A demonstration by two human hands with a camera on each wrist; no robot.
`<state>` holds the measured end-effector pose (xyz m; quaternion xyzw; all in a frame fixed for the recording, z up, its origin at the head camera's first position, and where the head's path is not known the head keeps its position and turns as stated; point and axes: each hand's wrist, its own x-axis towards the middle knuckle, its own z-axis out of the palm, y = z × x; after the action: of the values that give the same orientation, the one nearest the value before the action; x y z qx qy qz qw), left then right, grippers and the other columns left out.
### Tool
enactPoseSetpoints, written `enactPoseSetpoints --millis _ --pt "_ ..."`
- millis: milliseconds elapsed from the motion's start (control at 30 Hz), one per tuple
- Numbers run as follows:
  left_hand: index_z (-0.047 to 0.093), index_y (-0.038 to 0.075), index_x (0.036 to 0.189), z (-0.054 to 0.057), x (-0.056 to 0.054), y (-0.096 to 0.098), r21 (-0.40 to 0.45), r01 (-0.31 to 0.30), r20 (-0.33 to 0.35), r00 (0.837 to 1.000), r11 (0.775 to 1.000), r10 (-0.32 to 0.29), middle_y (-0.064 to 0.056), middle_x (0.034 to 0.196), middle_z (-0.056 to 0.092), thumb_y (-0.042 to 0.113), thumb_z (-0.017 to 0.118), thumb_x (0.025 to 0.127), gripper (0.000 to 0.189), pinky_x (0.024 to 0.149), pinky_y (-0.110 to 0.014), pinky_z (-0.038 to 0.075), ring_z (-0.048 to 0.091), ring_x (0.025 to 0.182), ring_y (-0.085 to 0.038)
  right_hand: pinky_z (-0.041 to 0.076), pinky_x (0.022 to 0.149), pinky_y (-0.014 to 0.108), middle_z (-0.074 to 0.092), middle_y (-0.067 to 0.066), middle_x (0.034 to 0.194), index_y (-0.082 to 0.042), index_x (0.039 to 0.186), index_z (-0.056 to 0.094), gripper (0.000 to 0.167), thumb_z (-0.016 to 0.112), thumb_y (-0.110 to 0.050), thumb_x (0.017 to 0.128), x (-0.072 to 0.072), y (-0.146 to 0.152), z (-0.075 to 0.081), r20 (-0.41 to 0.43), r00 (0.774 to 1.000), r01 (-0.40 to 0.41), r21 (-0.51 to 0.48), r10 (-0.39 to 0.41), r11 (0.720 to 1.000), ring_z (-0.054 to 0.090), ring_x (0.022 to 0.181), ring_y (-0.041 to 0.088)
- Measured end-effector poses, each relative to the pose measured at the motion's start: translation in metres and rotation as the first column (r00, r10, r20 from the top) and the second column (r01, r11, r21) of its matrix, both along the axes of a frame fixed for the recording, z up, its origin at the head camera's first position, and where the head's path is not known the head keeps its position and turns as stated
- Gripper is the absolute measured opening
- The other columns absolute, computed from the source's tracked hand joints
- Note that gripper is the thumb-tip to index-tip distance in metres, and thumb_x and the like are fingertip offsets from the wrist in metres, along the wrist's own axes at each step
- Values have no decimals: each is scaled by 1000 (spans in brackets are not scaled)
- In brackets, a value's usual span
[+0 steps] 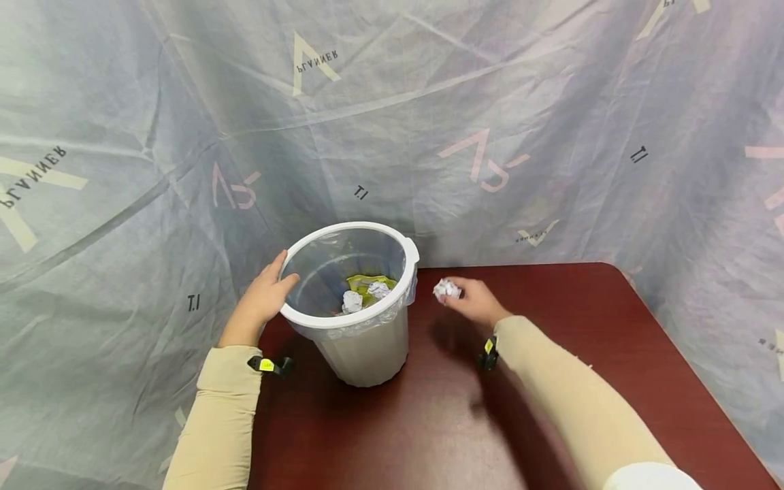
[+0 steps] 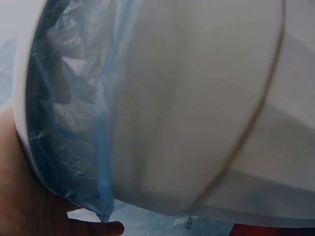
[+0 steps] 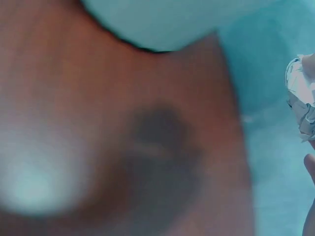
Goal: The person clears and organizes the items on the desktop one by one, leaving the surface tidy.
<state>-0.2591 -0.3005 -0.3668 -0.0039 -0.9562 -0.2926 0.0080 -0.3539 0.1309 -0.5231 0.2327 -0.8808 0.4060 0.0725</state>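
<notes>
A pale trash can (image 1: 367,354) with a white rim and a clear plastic liner (image 2: 74,113) stands on the table. My left hand (image 1: 262,298) grips its rim at the left, the thumb over the top edge and the fingers down the outside. To the right of the can, above the table, my right hand (image 1: 474,299) pinches a crumpled paper ball (image 1: 448,289) between thumb and fingers. The same paper ball shows at the right edge of the right wrist view. Inside the can lie a white paper ball (image 1: 352,301), another crumpled paper (image 1: 379,290) and a yellow wrapper (image 1: 361,280).
The dark red table (image 1: 551,299) extends to the right, with a rounded far corner. A grey printed sheet (image 1: 380,136) hangs behind the table and along its sides. A shadow of the right arm falls on the tabletop.
</notes>
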Motion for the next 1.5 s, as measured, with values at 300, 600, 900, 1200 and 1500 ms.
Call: enactPoseSetpoints --millis 300,600,900,1200,1500 --pt "8 14 164 2 -3 20 -9 16 -14 1000 1000 -16 -26 165 17 35 41 104 72 117 -65 20 19 149 -50 51 80 42 74 14 107 -6 133 66 48 72 -31 91 -15 23 98 -123 988 101 79 -91 992 64 88 25" --pt "9 15 165 -1 -7 38 -7 21 -11 1000 1000 -21 -24 165 18 37 42 104 72 118 -62 21 21 149 -46 50 75 40 72 10 117 -13 137 65 49 71 -35 93 -1 0 177 -206 978 36 93 -16 995 64 89 22" --pt "10 18 165 -4 -11 59 0 20 -10 1000 1000 -20 -20 166 18 40 42 102 74 118 -63 21 21 150 -43 51 91 44 65 13 134 -8 137 64 49 70 -32 94 23 -43 214 -267 958 -69 152 109 986 63 115 28" --pt "10 20 165 -3 -10 74 2 4 15 1000 1000 -4 -18 167 18 43 42 103 73 116 -62 25 25 149 -44 45 102 45 61 9 140 -11 144 57 60 71 -41 93 31 -60 224 -233 953 -146 207 193 967 57 124 27" --pt "8 23 165 -4 -12 76 -13 15 10 1000 1000 -14 -17 167 17 45 41 103 74 115 -64 26 26 148 -44 23 120 52 27 2 166 -20 164 17 90 57 -61 95 31 -45 222 -135 979 -120 242 156 963 24 152 27"
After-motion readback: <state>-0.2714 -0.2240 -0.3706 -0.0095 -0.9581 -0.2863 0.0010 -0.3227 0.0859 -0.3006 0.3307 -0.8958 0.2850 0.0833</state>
